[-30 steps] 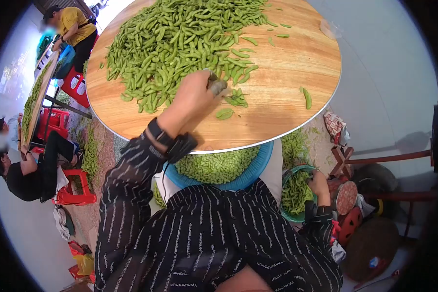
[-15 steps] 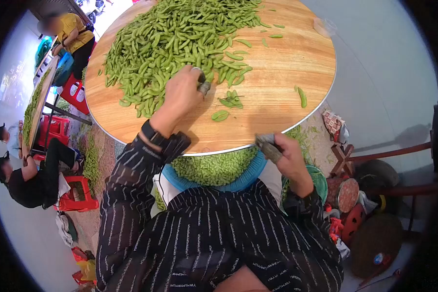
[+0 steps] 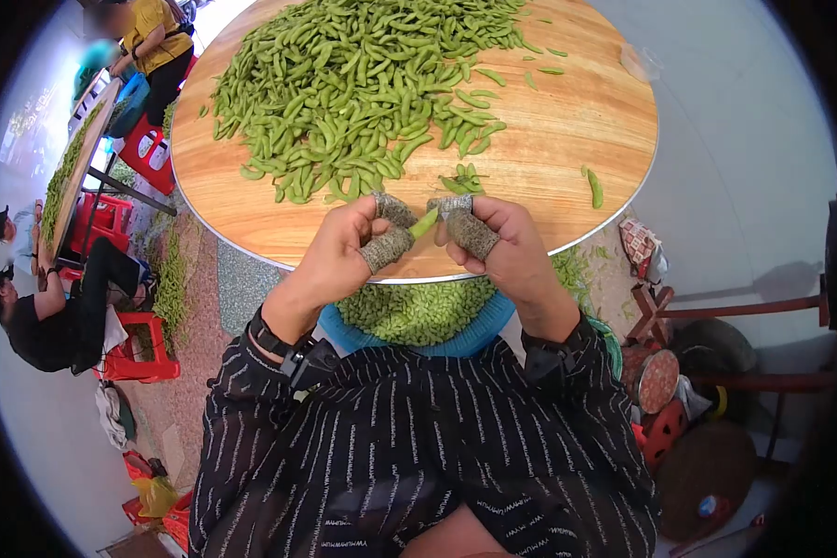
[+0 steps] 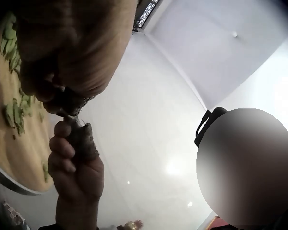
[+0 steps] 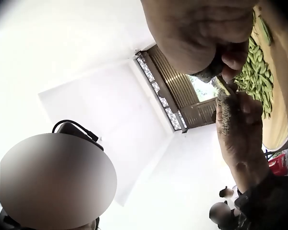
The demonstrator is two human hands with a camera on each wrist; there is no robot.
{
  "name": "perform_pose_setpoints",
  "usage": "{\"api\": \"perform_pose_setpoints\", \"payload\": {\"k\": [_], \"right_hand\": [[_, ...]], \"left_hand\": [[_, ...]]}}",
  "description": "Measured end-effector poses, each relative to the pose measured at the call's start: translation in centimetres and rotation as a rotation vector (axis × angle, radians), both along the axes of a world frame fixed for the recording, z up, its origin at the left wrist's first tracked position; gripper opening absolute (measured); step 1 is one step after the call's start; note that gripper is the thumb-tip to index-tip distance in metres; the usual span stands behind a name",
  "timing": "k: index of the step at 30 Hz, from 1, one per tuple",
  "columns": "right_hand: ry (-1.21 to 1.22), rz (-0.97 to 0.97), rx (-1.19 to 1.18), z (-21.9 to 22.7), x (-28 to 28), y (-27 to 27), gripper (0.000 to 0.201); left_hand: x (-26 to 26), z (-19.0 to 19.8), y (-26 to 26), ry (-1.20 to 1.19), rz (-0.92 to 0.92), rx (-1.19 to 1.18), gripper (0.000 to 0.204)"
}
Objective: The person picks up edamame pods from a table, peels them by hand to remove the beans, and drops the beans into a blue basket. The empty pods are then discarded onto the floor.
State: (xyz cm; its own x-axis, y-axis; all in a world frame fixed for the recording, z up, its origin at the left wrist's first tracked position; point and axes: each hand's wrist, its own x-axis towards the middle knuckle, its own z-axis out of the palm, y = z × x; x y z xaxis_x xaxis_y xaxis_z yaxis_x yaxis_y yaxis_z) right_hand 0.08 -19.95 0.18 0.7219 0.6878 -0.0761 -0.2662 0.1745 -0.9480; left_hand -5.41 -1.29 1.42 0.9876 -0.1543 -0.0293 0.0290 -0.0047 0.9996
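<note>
In the head view my left hand (image 3: pixel 330 260) pinches a green soybean pod (image 3: pixel 425 223) between thumb and index finger, both wearing grey knitted finger covers. My right hand (image 3: pixel 521 256), covered the same way, meets it from the other side and pinches the pod's far end. Both hands are over the near edge of the round wooden table (image 3: pixel 567 121). Beyond them lies a large heap of soybean pods (image 3: pixel 344 93). Below the table edge, a blue basin (image 3: pixel 486 327) holds shelled green beans (image 3: pixel 414 312). The right wrist view shows the pod (image 5: pixel 223 87) between the fingertips.
A few pods (image 3: pixel 463 177) lie just beyond my hands, and another pod (image 3: pixel 595 189) farther right. A green basket (image 3: pixel 611 346) is mostly hidden by my right sleeve. People sit at another table (image 3: pixel 70 181) on the left, near red stools (image 3: pixel 144 349).
My right hand has risen from the green basket at the right to the table edge. My left hand has drawn back from the heap with a pod, and the two hands now meet at it.
</note>
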Motion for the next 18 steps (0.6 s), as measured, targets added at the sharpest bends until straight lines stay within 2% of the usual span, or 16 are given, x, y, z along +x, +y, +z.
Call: {"api": "perform_pose_setpoints", "payload": {"k": [9,13,15,17,18], "right_hand": [[-0.027,-0.033,-0.004,-0.2,-0.8,0.3,0.007],[-0.031,-0.046,-0.001,-0.8,-1.0,0.2,0.007],[-0.03,-0.065,0.007,-0.9,-1.1,0.3,0.008],[0.145,-0.073,0.121,-1.3,-1.2,0.3,0.007],[0.144,-0.074,0.122,-1.4,-1.2,0.3,0.007]], "left_hand": [[-0.6,0.0,0.0,-0.1,-0.016,0.153,0.015],[-0.8,0.1,-0.1,-0.043,-0.025,0.151,0.016],[-0.6,-0.4,0.1,-0.082,-0.072,0.078,0.023],[-0.6,-0.8,0.0,-0.066,-0.069,0.016,0.028],[-0.5,-1.0,-0.1,-0.051,-0.065,-0.046,0.033]]}}
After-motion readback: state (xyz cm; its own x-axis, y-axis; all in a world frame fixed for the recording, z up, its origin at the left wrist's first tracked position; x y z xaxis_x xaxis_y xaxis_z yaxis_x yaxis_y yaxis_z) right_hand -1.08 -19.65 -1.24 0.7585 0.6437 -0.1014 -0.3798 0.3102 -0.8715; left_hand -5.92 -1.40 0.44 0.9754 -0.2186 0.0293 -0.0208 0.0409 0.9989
